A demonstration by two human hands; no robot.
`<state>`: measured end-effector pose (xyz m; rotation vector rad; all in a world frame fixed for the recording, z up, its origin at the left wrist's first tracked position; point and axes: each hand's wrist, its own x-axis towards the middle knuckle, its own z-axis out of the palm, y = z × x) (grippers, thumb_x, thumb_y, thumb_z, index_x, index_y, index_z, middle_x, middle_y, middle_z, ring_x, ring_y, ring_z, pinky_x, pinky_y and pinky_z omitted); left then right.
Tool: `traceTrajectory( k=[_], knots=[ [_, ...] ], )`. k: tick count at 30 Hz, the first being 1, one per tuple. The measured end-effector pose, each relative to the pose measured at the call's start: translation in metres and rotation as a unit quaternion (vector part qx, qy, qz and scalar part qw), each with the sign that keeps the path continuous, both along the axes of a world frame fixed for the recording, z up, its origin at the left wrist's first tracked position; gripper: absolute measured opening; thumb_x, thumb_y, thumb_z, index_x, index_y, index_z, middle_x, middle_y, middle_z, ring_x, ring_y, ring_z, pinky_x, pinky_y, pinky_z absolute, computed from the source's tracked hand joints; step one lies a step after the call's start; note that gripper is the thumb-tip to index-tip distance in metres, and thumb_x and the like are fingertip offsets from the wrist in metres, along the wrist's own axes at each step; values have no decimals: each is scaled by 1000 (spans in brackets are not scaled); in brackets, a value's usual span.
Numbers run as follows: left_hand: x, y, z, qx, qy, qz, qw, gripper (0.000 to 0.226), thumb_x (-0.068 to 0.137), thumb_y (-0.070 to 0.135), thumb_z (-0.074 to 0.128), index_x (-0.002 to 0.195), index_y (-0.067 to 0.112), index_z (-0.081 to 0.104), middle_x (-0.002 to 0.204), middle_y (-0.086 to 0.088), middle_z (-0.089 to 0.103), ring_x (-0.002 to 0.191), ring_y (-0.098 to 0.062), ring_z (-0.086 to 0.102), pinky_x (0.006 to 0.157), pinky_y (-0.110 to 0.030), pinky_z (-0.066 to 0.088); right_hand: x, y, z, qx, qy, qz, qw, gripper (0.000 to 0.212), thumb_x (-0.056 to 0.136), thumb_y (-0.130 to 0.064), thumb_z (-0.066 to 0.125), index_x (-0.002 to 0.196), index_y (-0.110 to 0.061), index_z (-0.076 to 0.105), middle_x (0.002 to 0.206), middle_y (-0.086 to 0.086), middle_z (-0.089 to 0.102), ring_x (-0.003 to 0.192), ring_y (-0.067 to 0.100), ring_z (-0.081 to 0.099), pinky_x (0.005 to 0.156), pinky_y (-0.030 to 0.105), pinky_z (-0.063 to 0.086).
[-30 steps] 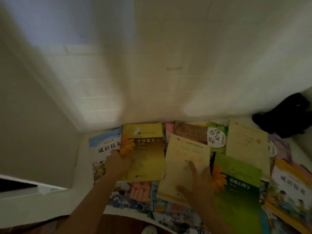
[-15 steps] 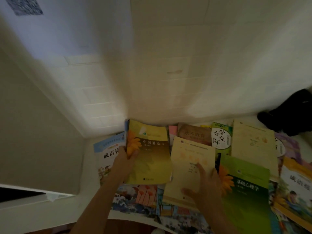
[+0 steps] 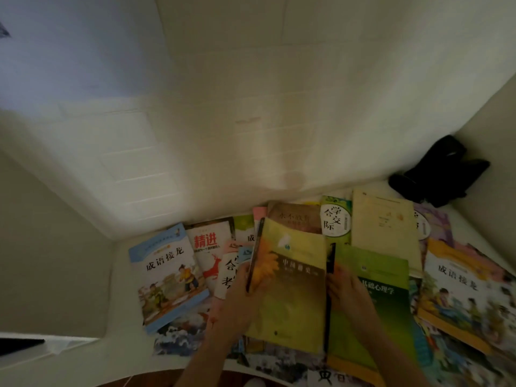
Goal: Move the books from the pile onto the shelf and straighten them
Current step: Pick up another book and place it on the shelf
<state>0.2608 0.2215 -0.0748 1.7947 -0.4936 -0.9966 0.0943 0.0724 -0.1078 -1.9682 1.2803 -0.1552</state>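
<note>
Several books lie spread flat on a white surface (image 3: 120, 277) against a tiled wall. A yellow-olive book (image 3: 293, 291) with a flower on its cover lies in the middle of the pile. My left hand (image 3: 237, 300) grips its left edge at the dark spine. My right hand (image 3: 346, 286) holds its right edge, lying over a green book (image 3: 377, 311) beside it. A blue-bordered picture book (image 3: 167, 275) and a white book with red letters (image 3: 208, 247) lie to the left.
A cream book (image 3: 382, 222), a brown book (image 3: 296, 219) and a green-and-white book (image 3: 335, 219) lie along the wall. A colourful picture book (image 3: 463, 289) lies at the right. A black object (image 3: 441, 169) sits in the far right corner.
My left hand has carried the yellow-olive book rightward over the pale book my right hand was pressing. My right hand now holds its right edge. More books show at the left.
</note>
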Motion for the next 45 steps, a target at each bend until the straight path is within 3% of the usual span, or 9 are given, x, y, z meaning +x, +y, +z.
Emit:
traceTrajectory(
  k=[5, 11, 15, 21, 25, 32, 34, 38, 45],
  knots=[
    [-15, -1, -41, 136, -209, 16, 968, 61, 84, 61, 52, 129, 20, 48, 125, -6, 48, 111, -28, 50, 91, -39, 45, 27, 17, 17, 61, 24, -14, 998, 60, 94, -30, 58, 144, -9, 32, 139, 9, 47, 126, 27, 49, 102, 35, 42],
    [-1, -11, -40, 84, -73, 34, 993, 64, 85, 48, 63, 138, 17, 45, 126, -3, 58, 113, -23, 56, 98, -38, 46, 33, 28, 9, 40, 23, -61, 997, 93, 83, -25, 73, 153, -10, 14, 146, 9, 44, 131, 24, 45, 106, 34, 39],
    [16, -8, -31, 79, -32, 50, 995, 33, 86, 32, 67, 114, 18, 56, 102, 2, 59, 103, -23, 58, 92, -37, 47, 40, 31, 4, 44, -31, -50, 997, 83, 77, -29, 79, 147, -18, 35, 136, -1, 54, 124, 18, 52, 104, 30, 42],
    [2, -18, 15, 30, -143, -29, 989, 41, 86, 36, 64, 120, 21, 48, 99, 11, 56, 94, -16, 57, 75, -26, 45, 23, 35, 2, 123, -141, -87, 979, 68, 80, -44, 73, 138, -27, 43, 131, -5, 56, 120, 14, 55, 98, 35, 51],
    [-22, -40, 43, -26, -89, -74, 993, 52, 80, 47, 67, 126, 31, 50, 115, 12, 62, 104, -9, 61, 89, -35, 52, -24, 26, 39, 198, -245, -157, 936, 54, 77, -50, 68, 126, -36, 50, 118, -10, 63, 102, 8, 63, 84, 30, 58],
    [-113, -100, 10, -20, 32, -89, 995, 47, 76, 51, 72, 113, 23, 62, 103, 13, 67, 97, -10, 66, 89, -35, 55, -119, -21, 66, 55, -118, -219, 967, 11, 89, -35, 63, 98, -32, 59, 93, -6, 66, 82, 14, 65, 77, 41, 58],
    [-129, -109, -10, 22, -18, -81, 996, 38, 78, 49, 72, 106, 24, 62, 100, 16, 56, 96, -12, 59, 88, -31, 51, -126, -29, 43, 26, -52, -206, 977, 22, 91, -37, 60, 109, -26, 59, 102, 1, 65, 89, 20, 63, 81, 43, 56],
    [-142, -112, -41, 98, -124, -58, 986, 89, 62, 81, 57, 122, 16, 59, 125, -4, 45, 114, -25, 47, 99, -46, 43, -131, -35, 13, 29, 24, -211, 977, 56, 93, -42, 54, 140, -14, 43, 137, 9, 43, 125, 29, 44, 104, 37, 41],
    [-134, -113, -32, 65, 3, 14, 998, 90, 66, 36, 85, 137, 8, 40, 109, 0, 56, 93, -16, 55, 84, -29, 46, -135, -27, 1, 173, -35, -230, 957, 93, 73, -53, 74, 148, -22, 29, 144, 1, 46, 126, 24, 51, 104, 43, 46]
  ],
)
